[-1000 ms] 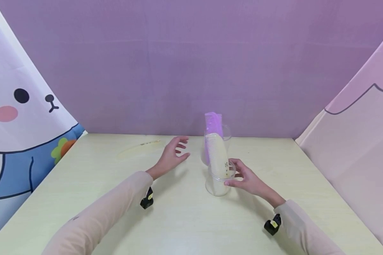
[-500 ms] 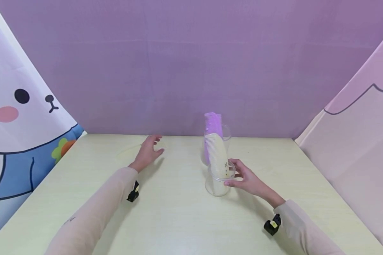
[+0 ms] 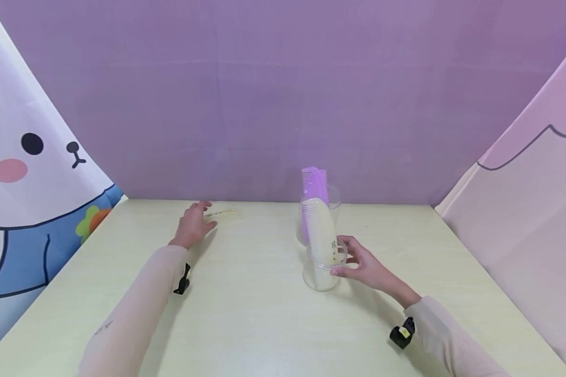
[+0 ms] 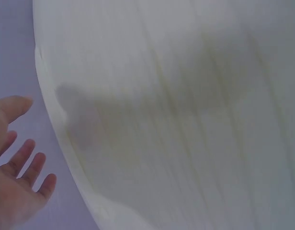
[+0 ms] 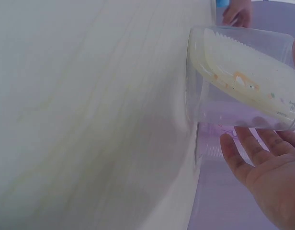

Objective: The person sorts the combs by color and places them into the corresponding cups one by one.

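My left hand (image 3: 192,228) is over the table's left rear, fingers apart and holding nothing. It partly covers a pale cream comb (image 3: 224,212) lying flat on the table; the comb's right end shows past the fingers. With thumb and fingers at the rim, my right hand (image 3: 365,266) grips a clear plastic cup (image 3: 317,283) standing upright on the table. A cream comb (image 3: 322,228) leans in that cup, teeth to the left; the right wrist view shows printed marks on it (image 5: 267,79). Behind stands a second clear cup (image 3: 336,198) with purple combs (image 3: 315,183) in it.
The pale wooden table (image 3: 264,314) ends at a purple cloth backdrop (image 3: 245,115). Printed cloths hang along the left (image 3: 47,173) and right (image 3: 537,209) sides. A black camera sits at each wrist.
My left hand has moved left across the table, from near the cups to over the comb lying there. The right hand and the cups have stayed in place.
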Demonstrator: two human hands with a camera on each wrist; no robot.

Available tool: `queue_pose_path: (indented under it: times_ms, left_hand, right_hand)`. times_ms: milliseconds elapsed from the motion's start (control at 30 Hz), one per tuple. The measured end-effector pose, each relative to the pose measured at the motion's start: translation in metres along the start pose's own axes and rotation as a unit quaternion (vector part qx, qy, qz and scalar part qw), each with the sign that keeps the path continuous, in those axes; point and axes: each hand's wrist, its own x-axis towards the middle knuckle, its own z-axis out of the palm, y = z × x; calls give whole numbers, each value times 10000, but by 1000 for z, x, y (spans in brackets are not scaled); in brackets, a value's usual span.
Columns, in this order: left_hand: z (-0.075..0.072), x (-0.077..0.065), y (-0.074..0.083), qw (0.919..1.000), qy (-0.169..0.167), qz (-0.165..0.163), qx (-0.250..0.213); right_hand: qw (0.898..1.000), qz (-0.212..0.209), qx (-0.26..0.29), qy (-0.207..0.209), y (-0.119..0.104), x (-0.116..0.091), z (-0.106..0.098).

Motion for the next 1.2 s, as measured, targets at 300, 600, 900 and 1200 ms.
queue_pose_path:
  times_ms: [300, 600, 900, 1200]
  left_hand:
    - [-6, -2, -18, 9983, -203, -79, 542]
    - [-4, 2, -28, 9962, -613, -83, 613]
    - [-4, 3, -26, 9970, -616, -48, 466]
    - [-3, 4, -22, 9990, -303, 80, 323]
  right_hand:
    - [10000, 73, 17, -9, 0, 1, 1]
    - [9999, 135, -4, -29, -2, 1, 0]
    - [10000, 35, 35, -23, -3, 1, -1]
    - [10000, 12, 8, -11, -2, 1, -1]
